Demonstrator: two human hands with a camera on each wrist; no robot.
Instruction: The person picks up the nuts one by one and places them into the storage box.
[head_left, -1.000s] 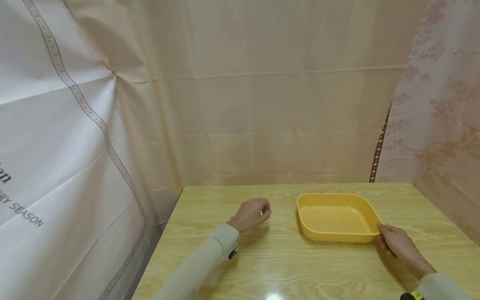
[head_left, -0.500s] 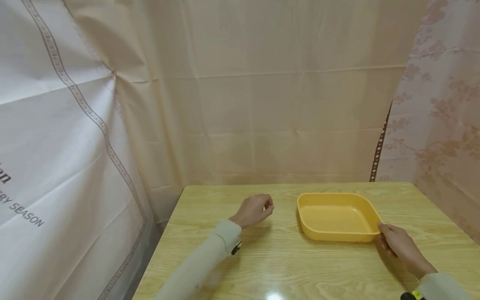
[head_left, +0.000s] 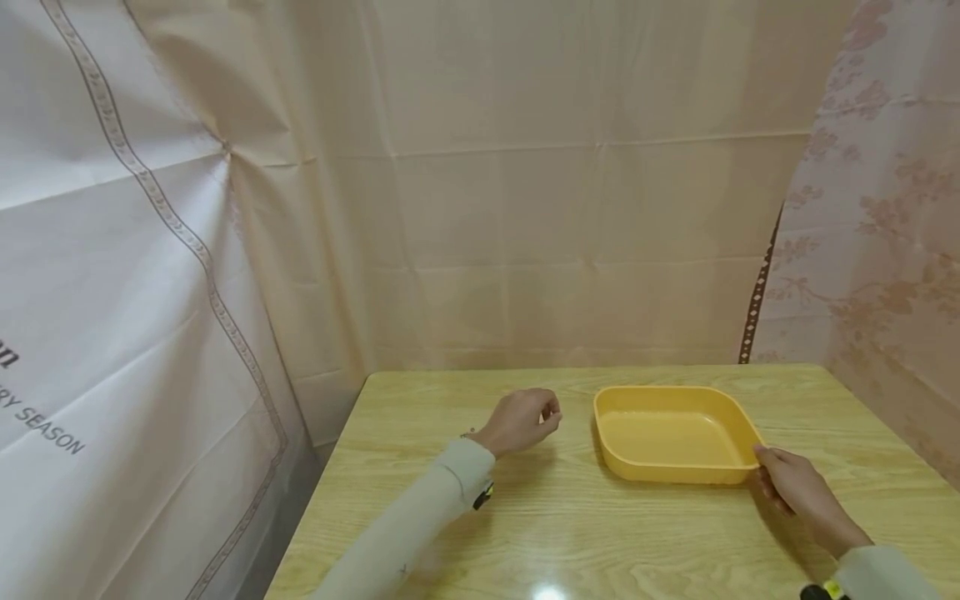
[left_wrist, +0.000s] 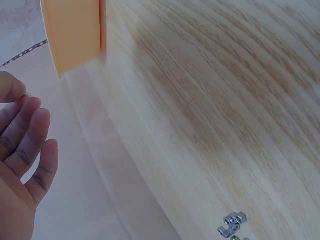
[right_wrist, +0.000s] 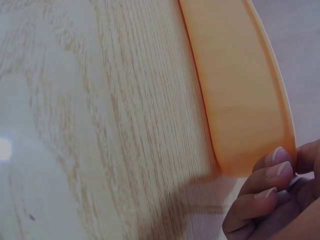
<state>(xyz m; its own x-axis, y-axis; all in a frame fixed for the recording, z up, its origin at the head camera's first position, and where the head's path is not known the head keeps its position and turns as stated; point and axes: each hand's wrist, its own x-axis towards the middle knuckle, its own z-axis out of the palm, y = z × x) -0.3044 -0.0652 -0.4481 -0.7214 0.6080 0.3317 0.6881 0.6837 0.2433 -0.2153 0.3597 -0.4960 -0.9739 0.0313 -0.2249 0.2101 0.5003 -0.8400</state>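
A yellow rectangular tray (head_left: 675, 475) with rounded corners sits on the table, right of the middle. My right hand (head_left: 802, 492) grips its near right corner, thumb on the rim and fingers curled beneath, as the right wrist view also shows. Above the table, left of the tray and apart from it, is my left hand (head_left: 519, 423). Its thumb and forefinger tips meet in the left wrist view around a tiny thing, apparently a nut, mostly hidden by the fingertips. Several metal hex nuts (left_wrist: 232, 220) lie on the tabletop behind the left wrist.
The light wood-grain table (head_left: 570, 533) ends at a back edge against a beige hanging cloth (head_left: 555, 250). White printed cloth (head_left: 135, 350) hangs on the left, and a flowered cloth (head_left: 892, 250) on the right.
My left hand has moved rightward, closer to the tray, and a few nuts now show behind its wrist. The right hand and the tray have stayed put.
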